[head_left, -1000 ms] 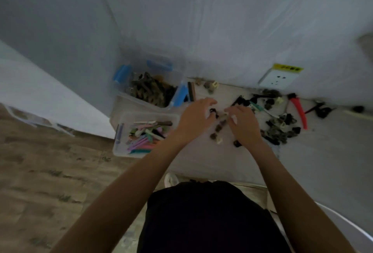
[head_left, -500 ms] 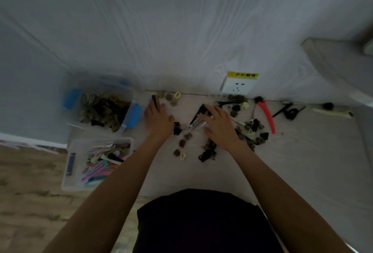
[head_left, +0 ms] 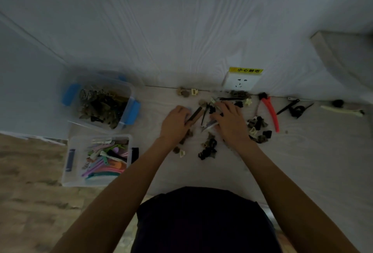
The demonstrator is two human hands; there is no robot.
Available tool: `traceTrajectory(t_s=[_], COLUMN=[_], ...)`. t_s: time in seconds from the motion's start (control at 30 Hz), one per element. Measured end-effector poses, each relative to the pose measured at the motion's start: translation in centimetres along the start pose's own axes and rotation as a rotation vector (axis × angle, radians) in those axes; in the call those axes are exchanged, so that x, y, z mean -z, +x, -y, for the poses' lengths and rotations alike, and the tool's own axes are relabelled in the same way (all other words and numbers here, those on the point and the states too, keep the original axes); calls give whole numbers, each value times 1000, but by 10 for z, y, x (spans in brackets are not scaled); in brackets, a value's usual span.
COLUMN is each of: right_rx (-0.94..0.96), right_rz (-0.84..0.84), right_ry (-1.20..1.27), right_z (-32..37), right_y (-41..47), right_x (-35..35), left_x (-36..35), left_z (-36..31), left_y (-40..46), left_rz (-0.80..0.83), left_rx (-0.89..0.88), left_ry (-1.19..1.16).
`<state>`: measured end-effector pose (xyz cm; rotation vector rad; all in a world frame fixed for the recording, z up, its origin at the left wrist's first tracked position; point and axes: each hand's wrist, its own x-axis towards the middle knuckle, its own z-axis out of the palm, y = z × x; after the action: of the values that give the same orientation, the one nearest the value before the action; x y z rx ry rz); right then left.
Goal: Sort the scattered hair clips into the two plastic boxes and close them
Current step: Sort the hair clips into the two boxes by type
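Note:
Two clear plastic boxes stand at the left of the pale table. The far box (head_left: 129, 91), with blue latches, holds dark claw clips. The near box (head_left: 66, 180) holds long pastel clips. My left hand (head_left: 174, 122) grips a long dark flat clip (head_left: 194, 114) in the middle of the table. My right hand (head_left: 230, 121) lies over several long clips and pinches a silvery clip (head_left: 209, 126). Small dark and cream claw clips (head_left: 207, 149) lie scattered below and between my hands. More clips (head_left: 259, 129) sit to the right of my right hand.
A long red clip (head_left: 271, 113), black clips (head_left: 295, 108) and a cream clip (head_left: 341, 110) lie at the right along the wall. A wall socket (head_left: 240, 81) with a yellow label sits behind. The table's left edge drops to a wooden floor (head_left: 30, 192).
The view swung right and settled. My left hand left the small clips and took a long dark clip; my right hand slid up onto the long clips by the socket.

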<state>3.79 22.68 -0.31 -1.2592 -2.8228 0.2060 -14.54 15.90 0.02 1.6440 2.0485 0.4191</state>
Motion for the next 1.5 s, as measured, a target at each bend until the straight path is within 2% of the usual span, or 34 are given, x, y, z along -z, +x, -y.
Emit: traceTrajectory(t_s=[0.17,0.27,0.43,0.53,0.63,0.73,0.9,1.07,1.2,1.27,1.4,1.5], right_rx=[90,136,50,15,38,56,-17,-27,-64,-150,-271,-284], right_rz=[-15,-55,-47,133,304,248,306,231,75,0,-31,40], right_ry=[-61,-110,130,208,12,-13,-69,-52,35,134,183,178], right_z=[-1,-5,-9,-3,3,5,14,19,7,-2,-21,-21], right_y=[12,12,20,27,27,18,17,20,16,14,10,18], right_x=[4,5,13,30,29,21,17,9,17,24,31,24], left_x=[6,5,4,-1,-5,-5,-1,-3,-4,-4,-3,-11], left_z=[-8,-11,-14,-19,-23,-23,-21,-22,-21,-21,-29,-39], left_y=[21,24,23,23,23,26,30,30,24,22,23,28], left_rz=[114,140,68,37,86,118,176,243,194,141,106,112], left_rx=[145,168,165,135,97,125,217,146,105,108,155,156], left_ry=[-11,-14,-43,-54,-34,-14,-76,12,96,117,-19,-16])
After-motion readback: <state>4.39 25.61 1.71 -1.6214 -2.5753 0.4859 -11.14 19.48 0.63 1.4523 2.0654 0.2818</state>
